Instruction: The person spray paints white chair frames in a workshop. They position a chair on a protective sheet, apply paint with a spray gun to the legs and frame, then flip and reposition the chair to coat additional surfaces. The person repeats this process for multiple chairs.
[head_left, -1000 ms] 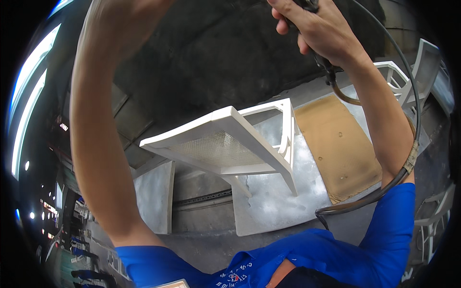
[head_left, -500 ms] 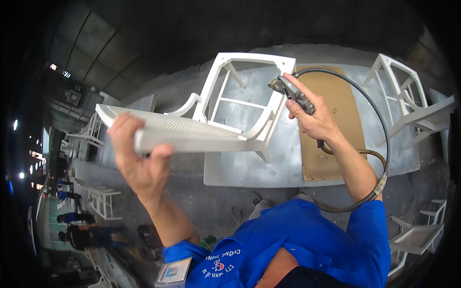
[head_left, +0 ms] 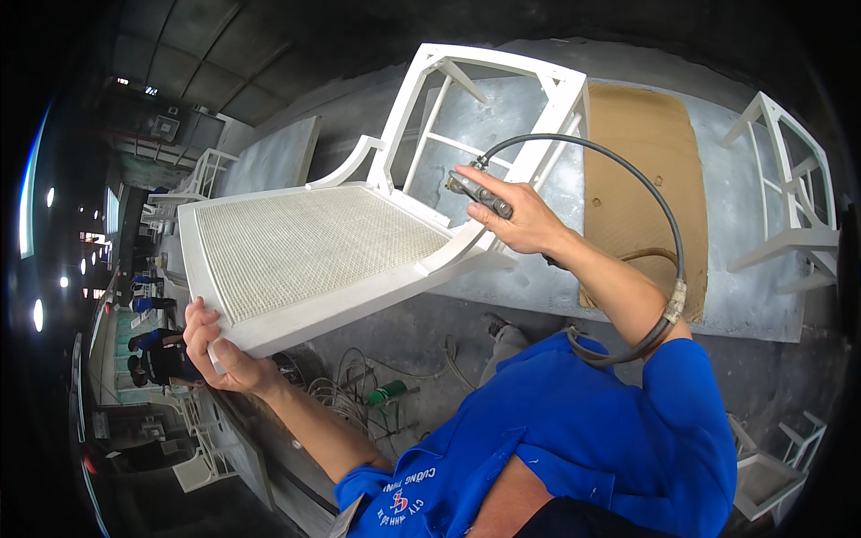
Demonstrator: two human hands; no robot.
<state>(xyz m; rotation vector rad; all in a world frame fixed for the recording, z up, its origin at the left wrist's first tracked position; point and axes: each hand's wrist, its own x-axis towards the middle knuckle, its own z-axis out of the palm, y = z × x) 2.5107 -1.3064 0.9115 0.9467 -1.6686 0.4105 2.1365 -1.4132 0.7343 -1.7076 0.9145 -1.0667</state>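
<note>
A white chair frame [head_left: 408, 117] with a woven cane back panel [head_left: 309, 238] is tilted in front of me, its back toward the left and its seat frame, without a seat, at the far side. My left hand [head_left: 224, 350] grips the near left corner of the chair back, thumb on one side and fingers on the other. My right hand [head_left: 520, 215] is closed around a metal spray gun [head_left: 480, 193], held above the chair's near right armrest [head_left: 462, 249]. A black hose [head_left: 659, 193] loops from the gun back to my forearm.
Under the chair lies a grey work surface [head_left: 744, 269] with a brown cardboard sheet [head_left: 641, 170]. Another white chair [head_left: 789, 179] stands at the right. Coiled hoses and a green object [head_left: 387, 392] lie on the floor. People [head_left: 161, 354] and more white furniture are at the left.
The chair back has turned so its cane panel now faces up toward me. My left hand has moved down and nearer; my right hand with the spray gun has shifted left.
</note>
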